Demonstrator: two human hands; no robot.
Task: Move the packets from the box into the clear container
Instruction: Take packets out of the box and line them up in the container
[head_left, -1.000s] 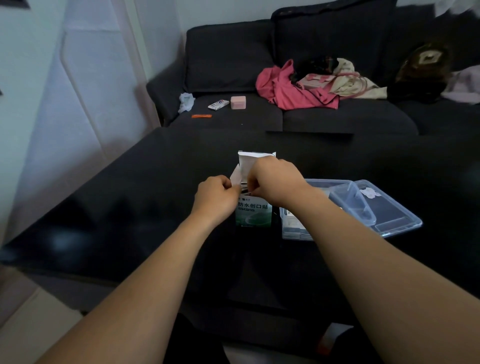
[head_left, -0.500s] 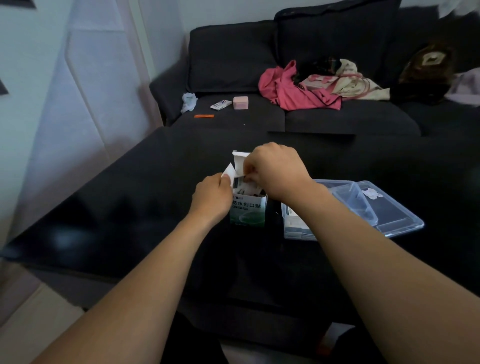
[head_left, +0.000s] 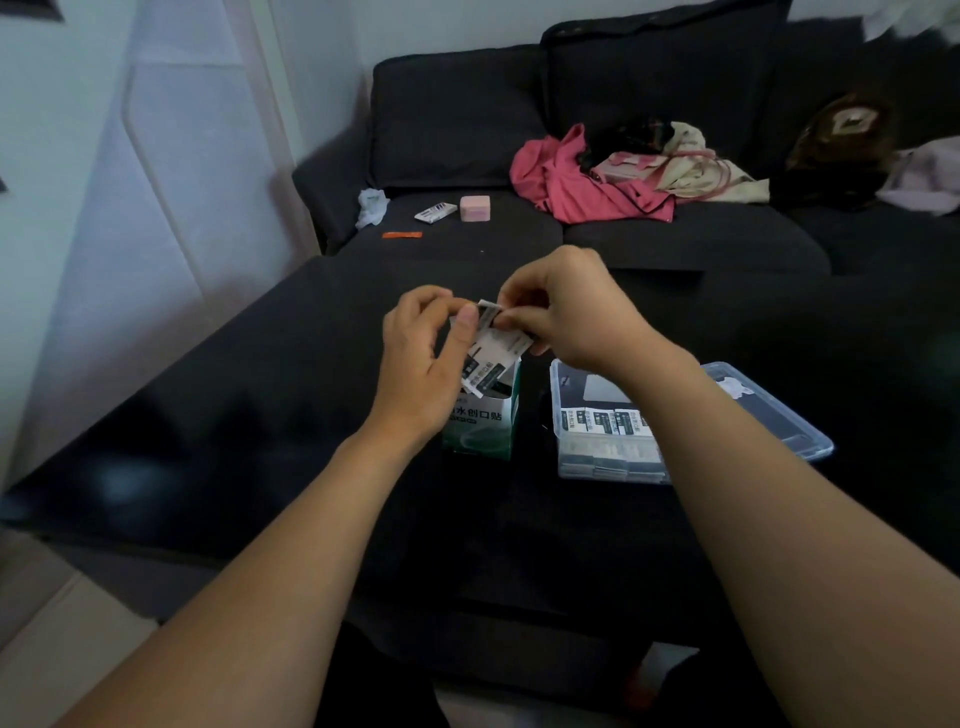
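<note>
Packets (head_left: 492, 353) lifted clear of box mouth since half a second ago.
Right hand (head_left: 571, 306) and left hand (head_left: 426, 348) pinch them together; box (head_left: 483, 421) directly beneath, clear container (head_left: 613, 447), part-filled, beside right wrist: transfer next.

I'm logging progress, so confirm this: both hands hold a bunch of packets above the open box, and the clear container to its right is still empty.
Not quite. The head view shows the clear container already has packets in it. The rest holds: the left hand and right hand pinch a bunch of packets above the open box, with the container to its right.
</note>
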